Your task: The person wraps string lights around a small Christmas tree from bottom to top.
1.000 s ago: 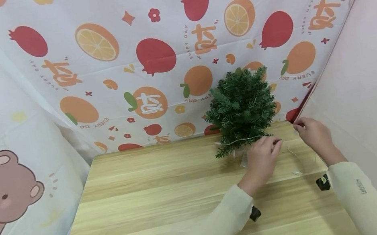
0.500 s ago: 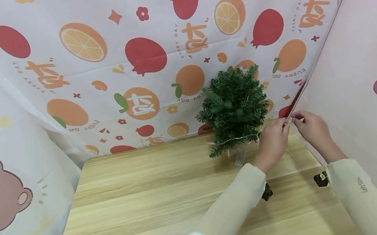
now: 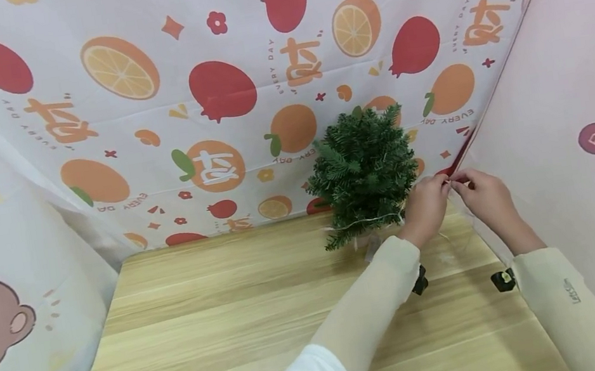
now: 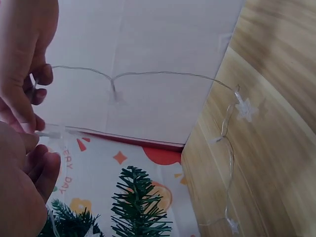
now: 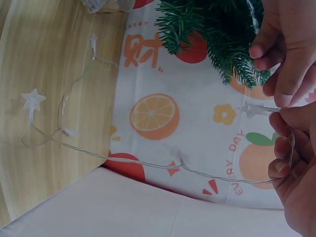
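Observation:
A small green artificial Christmas tree [image 3: 364, 169] stands at the back right of the table. A clear string of fairy lights [image 4: 163, 73] with star-shaped bulbs crosses its lower branches. To the tree's right, my left hand [image 3: 425, 208] and right hand [image 3: 487, 202] meet at the fingertips. Both pinch the string there; one star bulb [image 5: 254, 109] pokes out beside the fingertips in the right wrist view. A loop runs from my right hand [image 5: 303, 168] down to the tabletop, where another star bulb [image 4: 245, 109] lies. The tree's base is partly hidden.
The wooden table [image 3: 226, 324] meets a fruit-print cloth [image 3: 161, 122] at the back. A pale cloth wall [image 3: 563, 184] rises close beside my right hand. A clear plastic piece [image 3: 373, 247] sits at the tree's foot.
My left hand has moved right, away from the tree's front, to meet my right hand. The right hand has shifted slightly up and left. The head view has turned a little right.

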A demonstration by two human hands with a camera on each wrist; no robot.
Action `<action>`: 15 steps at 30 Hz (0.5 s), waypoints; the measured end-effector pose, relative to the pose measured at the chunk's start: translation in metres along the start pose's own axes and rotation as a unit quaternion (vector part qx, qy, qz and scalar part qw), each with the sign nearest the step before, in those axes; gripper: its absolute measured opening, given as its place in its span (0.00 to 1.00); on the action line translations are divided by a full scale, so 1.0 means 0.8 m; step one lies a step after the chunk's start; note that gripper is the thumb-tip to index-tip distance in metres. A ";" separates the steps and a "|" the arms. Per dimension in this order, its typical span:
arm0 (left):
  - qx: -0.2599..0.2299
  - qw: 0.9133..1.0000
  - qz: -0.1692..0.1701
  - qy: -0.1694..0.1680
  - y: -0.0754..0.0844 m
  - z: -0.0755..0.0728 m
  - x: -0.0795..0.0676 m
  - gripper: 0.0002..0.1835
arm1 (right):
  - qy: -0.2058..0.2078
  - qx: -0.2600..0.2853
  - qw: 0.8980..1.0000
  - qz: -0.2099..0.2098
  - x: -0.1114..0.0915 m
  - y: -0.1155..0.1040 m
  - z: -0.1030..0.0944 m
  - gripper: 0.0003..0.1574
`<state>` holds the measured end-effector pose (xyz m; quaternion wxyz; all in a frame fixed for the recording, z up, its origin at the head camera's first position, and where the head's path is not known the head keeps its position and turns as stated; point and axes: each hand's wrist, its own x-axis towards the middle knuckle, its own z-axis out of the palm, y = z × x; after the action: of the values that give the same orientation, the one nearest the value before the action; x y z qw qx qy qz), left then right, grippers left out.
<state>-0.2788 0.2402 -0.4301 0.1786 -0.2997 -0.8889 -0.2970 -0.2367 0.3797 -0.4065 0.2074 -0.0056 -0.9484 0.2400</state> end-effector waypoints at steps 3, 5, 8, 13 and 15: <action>-0.014 1.000 -0.021 -0.009 0.001 -0.001 0.003 0.12 | -0.002 0.000 1.000 -0.003 0.002 -0.004 -0.004 0.13; -0.017 0.999 -0.031 -0.014 0.002 -0.001 0.004 0.12 | -0.008 0.004 1.000 -0.001 0.002 -0.007 -0.008 0.14; -0.015 0.999 -0.040 -0.014 0.003 0.000 0.004 0.12 | -0.014 0.021 1.000 0.004 0.004 -0.010 -0.014 0.15; -0.019 0.998 -0.063 -0.013 0.004 0.005 0.006 0.13 | -0.016 0.067 0.997 0.020 0.009 -0.014 -0.027 0.14; -0.022 0.997 -0.070 -0.010 0.004 0.006 0.007 0.13 | -0.020 0.095 0.995 0.033 0.011 -0.016 -0.033 0.15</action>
<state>-0.2817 0.2480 -0.4296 0.1423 -0.2436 -0.9027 -0.3249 -0.2330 0.3812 -0.3761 0.1797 -0.0122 -0.9244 0.3361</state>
